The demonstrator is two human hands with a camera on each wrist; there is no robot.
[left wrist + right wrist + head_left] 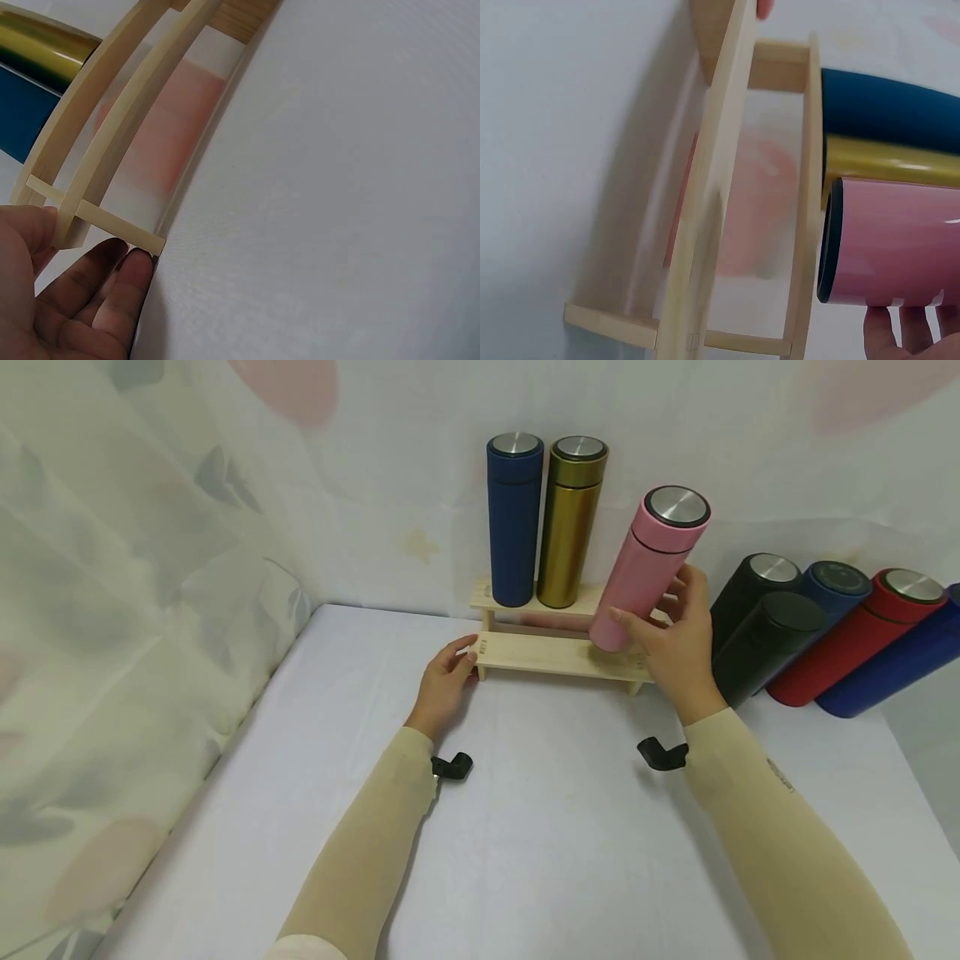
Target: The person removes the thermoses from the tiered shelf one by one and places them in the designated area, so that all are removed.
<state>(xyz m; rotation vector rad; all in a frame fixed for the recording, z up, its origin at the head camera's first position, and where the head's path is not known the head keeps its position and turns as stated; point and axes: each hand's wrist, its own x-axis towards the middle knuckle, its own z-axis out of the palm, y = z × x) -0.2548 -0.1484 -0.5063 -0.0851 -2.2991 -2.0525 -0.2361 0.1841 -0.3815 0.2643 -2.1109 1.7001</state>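
My right hand (678,639) grips a pink thermos (648,568) with a steel-topped lid, thumb on one side and fingers on the other. The thermos leans in the head view, and in the right wrist view its dark base hangs just off the upper shelf. Below it is a two-tier wooden rack (555,653). My left hand (442,685) holds the rack's left end, thumb on the lower shelf and fingers bent by the leg. A blue thermos (514,527) and a gold thermos (572,527) stand side by side on the upper shelf.
To the right, several more thermoses stand close together: black (768,627), red (855,639) and blue (896,652) among them. My right wrist is close beside them. A white cloth covers the table (555,827), and patterned fabric (135,610) hangs at the left and back.
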